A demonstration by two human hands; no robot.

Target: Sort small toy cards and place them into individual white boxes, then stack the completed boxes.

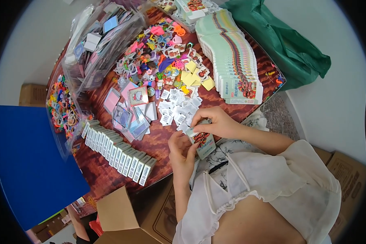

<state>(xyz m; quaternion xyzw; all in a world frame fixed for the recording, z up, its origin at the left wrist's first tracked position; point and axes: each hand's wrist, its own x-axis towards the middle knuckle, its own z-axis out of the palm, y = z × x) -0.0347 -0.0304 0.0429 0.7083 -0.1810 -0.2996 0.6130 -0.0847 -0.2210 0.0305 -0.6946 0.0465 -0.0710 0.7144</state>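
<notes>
A small pale green printed carton [204, 143] is held upright between both hands at the near edge of the dark wooden table [110, 173]. My left hand [182, 152] grips its lower left side. My right hand [213, 121] pinches its top end, fingers curled over the opening. Just beyond the hands lie several small white packets [175, 106]. A row of finished small cartons [118, 151] stands on edge to the left.
A long fanned stack of flat printed cartons [235, 57] runs along the far right. Colourful small trinkets [158, 53] and yellow pieces [191, 75] cover the middle. Clear bags [89, 44] sit far left, a green bag [288, 44] far right, a cardboard box [122, 217] below.
</notes>
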